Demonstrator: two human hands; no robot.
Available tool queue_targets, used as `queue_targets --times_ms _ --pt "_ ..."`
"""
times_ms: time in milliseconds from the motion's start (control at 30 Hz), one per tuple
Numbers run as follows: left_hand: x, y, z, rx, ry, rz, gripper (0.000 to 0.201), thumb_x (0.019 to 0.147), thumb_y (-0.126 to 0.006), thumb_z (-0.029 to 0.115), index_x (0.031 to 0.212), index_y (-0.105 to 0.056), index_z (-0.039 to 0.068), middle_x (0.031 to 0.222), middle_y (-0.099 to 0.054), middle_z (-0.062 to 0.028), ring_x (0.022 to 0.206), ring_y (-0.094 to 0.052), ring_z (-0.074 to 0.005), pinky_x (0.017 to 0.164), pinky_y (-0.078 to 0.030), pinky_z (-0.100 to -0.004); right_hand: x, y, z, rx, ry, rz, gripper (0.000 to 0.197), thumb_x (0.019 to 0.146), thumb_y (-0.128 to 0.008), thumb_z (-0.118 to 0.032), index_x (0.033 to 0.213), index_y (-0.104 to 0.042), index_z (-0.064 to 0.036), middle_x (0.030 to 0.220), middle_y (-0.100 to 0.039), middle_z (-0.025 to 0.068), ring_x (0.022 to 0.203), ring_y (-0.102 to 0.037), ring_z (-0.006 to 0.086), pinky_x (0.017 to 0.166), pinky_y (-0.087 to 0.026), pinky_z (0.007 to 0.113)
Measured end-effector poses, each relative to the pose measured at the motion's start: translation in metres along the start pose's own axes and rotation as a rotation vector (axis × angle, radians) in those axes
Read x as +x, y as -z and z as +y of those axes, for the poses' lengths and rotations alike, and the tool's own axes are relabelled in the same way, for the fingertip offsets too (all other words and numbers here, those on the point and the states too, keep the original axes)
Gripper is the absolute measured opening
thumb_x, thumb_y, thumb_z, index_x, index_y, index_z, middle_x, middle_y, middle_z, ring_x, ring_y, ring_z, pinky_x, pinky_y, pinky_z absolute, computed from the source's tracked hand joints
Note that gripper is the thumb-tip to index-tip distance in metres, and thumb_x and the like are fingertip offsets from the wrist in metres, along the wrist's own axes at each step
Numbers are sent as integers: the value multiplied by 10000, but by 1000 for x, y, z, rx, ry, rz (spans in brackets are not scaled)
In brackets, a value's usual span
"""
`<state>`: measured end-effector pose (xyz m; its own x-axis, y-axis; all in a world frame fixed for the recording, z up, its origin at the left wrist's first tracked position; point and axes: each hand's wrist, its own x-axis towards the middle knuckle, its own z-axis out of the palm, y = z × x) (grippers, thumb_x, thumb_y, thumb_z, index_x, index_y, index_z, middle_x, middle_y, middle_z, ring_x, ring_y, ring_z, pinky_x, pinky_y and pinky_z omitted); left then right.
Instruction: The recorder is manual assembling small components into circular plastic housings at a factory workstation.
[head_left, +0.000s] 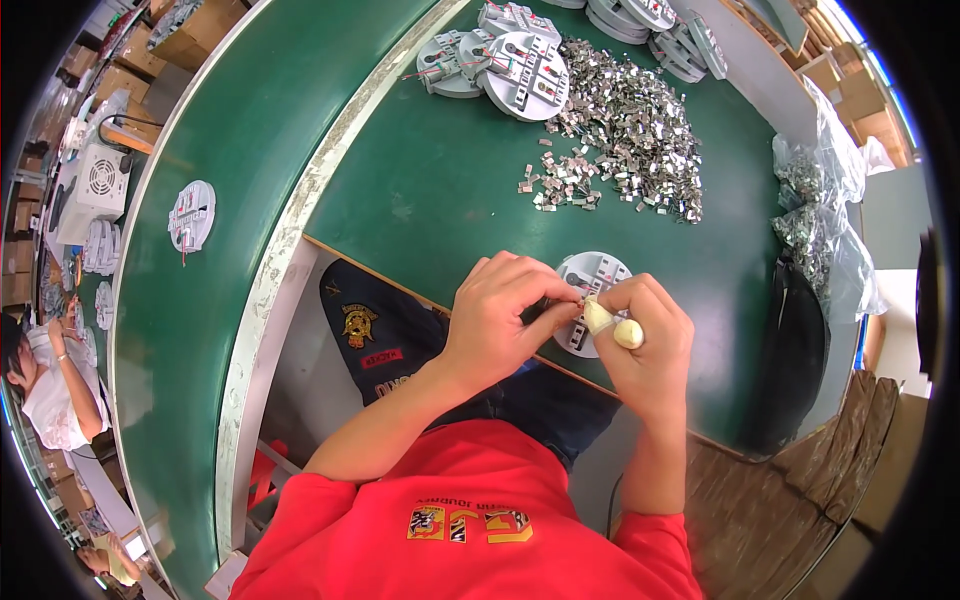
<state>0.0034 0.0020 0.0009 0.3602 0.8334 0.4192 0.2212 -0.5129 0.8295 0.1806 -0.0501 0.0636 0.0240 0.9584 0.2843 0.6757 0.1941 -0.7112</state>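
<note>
Workshop with a green-topped bench, a low pale panel along its far right side; to the left, a long green surface curves past, edged by a scuffed pale rail; cardboard boxes crowd the upper left and upper right, near a bright bluish light

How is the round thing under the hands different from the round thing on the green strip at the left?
The near disc is partly covered by the left hand and right hand; the left disc has no hand over it. The near disc lies on the green table, the left disc on the green strip. The near disc looks bigger in the picture than the left disc. Both are round and pale.
</note>
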Motion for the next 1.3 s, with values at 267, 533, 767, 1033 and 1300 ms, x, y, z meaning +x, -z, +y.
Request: queue_targets --times_ms 267,533,767,1033,1300 --pt "6 4 -4 40 -35 -102 156 862 -818 137 963 -702 106 1031 -705 -16 922 -641 -240 791 -478 -370 -1 18 16 -170 -20 -137 157 785 -743 -21 911 -660 -64 890 -664 71 698 -670 311 586 -509 394" --pt "6 6 -3 56 -36 -161 142 879 -800 142 961 -689 111 1034 -706 -14 925 -633 -246 808 -466 -374 0 17 17 -389 89 -281 220 752 -746 -45 944 -663 -112 916 -644 41 679 -653 307 560 -474 417" --pt "6 6 -5 37 -26 -159 135 875 -801 140 947 -691 110 1018 -712 -8 916 -637 -242 806 -466 -374 2 19 19 -398 139 -286 223 745 -742 -45 940 -654 -109 902 -635 46 659 -646 305 552 -474 414" --pt "5 6 -6 21 -13 -157 137 868 -804 140 945 -695 110 1004 -714 -6 916 -643 -244 799 -469 -376 3 16 9 -478 158 -317 180 776 -734 -58 909 -615 -78 867 -625 63 657 -648 286 546 -468 395" --pt "9 6 -7 22 -29 -168 161 855 -811 145 964 -700 104 1014 -724 -10 929 -653 -243 797 -471 -371 18 8 -12 -780 325 -495 113 850 -667 -123 874 -563 -88 806 -513 58 617 -646 209 518 -494 359"
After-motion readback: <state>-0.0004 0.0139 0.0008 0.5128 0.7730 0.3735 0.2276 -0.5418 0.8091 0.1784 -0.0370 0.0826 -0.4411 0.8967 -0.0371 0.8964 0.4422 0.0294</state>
